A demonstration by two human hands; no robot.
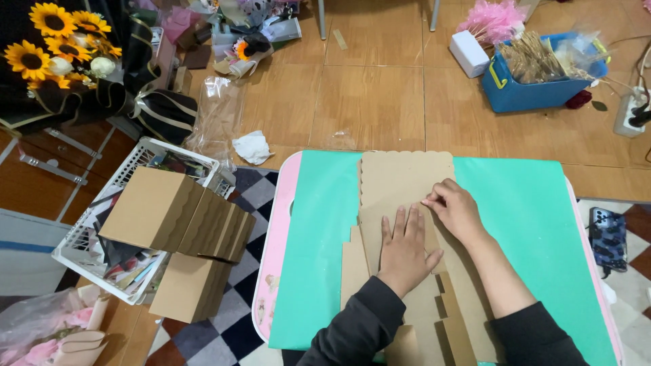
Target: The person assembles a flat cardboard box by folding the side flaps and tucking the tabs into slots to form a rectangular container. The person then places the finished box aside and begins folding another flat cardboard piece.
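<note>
Lying flat on the green tabletop [515, 224], the brown cardboard blank [405, 183] runs its long axis straight away from the person, its scalloped end pointing to the far edge and its stepped, tabbed flaps trailing back toward the sleeves. The left hand [404, 251] presses down on the middle of the sheet with its palm flat and fingers spread wide, holding nothing. The right hand [456, 210] sits just beyond and to the right of it, fingers curled narrow with the tips pinching at a fold line of the cardboard, touching the sheet but not lifting it. Well off to the left of the left hand, beside the tabletop, a white plastic basket [135, 159] stands on the floor, holding dark sheets and mixed papers, with a row of folded brown boxes [178, 217] with wavy edges resting across its rim and another brown box [190, 288] leaning below them. Far ahead and to the right of the right hand, a blue tub [529, 93] holds bundles of pale sticks and clear wrapping, with a white box [469, 53] just beside it. Far ahead to the left stands a bouquet of sunflowers [57, 41] in black wrap. A phone [608, 238] lies on the floor to the right of the right hand, past the tabletop's edge.
</note>
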